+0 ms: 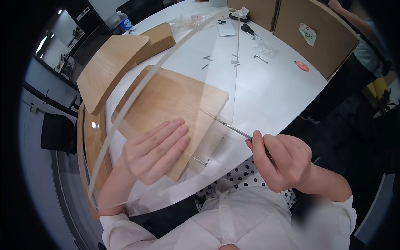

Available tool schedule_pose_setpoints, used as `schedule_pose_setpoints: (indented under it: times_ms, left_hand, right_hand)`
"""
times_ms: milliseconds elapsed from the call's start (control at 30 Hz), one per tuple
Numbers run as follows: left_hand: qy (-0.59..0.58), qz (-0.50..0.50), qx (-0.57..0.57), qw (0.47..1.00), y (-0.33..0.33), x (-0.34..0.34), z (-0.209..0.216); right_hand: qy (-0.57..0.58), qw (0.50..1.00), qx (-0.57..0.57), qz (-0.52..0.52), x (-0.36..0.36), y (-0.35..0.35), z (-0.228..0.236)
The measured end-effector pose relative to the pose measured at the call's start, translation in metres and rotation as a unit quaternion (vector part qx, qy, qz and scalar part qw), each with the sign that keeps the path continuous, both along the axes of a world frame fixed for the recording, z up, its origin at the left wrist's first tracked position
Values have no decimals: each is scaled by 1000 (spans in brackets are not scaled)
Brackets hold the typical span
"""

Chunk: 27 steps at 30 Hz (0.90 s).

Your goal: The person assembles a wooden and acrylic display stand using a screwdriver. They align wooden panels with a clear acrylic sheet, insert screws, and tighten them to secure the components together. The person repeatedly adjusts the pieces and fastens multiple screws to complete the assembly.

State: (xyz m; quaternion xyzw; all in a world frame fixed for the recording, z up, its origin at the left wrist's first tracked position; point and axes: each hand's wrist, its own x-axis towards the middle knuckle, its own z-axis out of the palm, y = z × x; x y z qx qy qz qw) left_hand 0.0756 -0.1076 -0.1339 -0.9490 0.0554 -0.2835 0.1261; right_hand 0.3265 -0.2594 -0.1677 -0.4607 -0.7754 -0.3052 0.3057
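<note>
My right hand (283,160) is closed round the dark handle of a screwdriver (238,131). Its metal shaft points left to a screw (220,121) at the right edge of a light wooden board (179,91). My left hand (160,148) lies on the board, fingers stretched out and close together. A clear plastic panel (135,93) with a pale, thick edge crosses over the board; whether my left hand is in front of it or behind it, I cannot tell. A second screw (200,161) sticks out from the board's near right edge.
On the white table (275,93) lie several loose screws (235,61), an Allen key (261,59), a red cutter (301,66), a black-handled tool (248,30) and a phone (226,28). A curved wooden panel (110,66) rests at left. Cardboard (316,37) stands far right, near another person.
</note>
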Motion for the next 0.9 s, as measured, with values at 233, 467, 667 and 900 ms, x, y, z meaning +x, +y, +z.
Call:
schedule_pose_setpoints:
  times_ms: [233,467,667,900]
  left_hand:
    - [0,-18,4,1000,1,2,1]
    - [0,-8,14,1000,-1,0,0]
    - [7,5,10,1000,-5,1,2]
    - [-2,-2,12,1000,-4,-1,-3]
  right_hand:
    - [675,616,-405,36,-8,-5,17]
    - [798,228,-550,94,14,5,19]
    - [197,962,-188,-18,2,0,6]
    - [163,983,-54,69,3,-9,-7]
